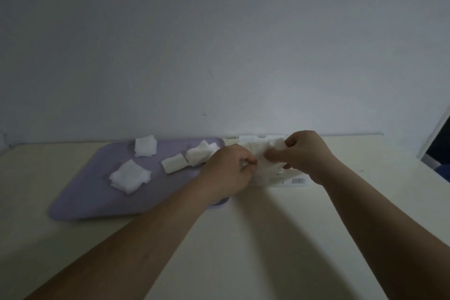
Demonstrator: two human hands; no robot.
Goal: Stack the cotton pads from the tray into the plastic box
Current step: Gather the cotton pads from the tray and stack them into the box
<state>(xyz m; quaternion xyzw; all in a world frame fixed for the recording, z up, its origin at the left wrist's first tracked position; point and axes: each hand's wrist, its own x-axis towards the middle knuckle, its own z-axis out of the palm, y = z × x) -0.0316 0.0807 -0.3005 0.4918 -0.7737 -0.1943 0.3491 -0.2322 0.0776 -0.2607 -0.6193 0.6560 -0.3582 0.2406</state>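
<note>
A lilac tray [87, 200] lies on the table at the left and holds several white cotton pads: a loose heap [130, 176], another at the far edge [145, 145], a neat small stack [174, 163] and a pile [200, 153] near its right end. To the tray's right lies the clear plastic box [289, 181] with a barcode label, pads [255, 151] inside it. My left hand [229, 173] pinches a cotton pad at the box's left edge. My right hand [308, 153] hovers over the box with curled fingers, blurred; whether it holds pads is unclear.
The cream table [243, 238] ends against a plain pale wall [219, 44]. A dark opening with a white frame [435, 139] stands at the far right. My forearms cross the table's near part.
</note>
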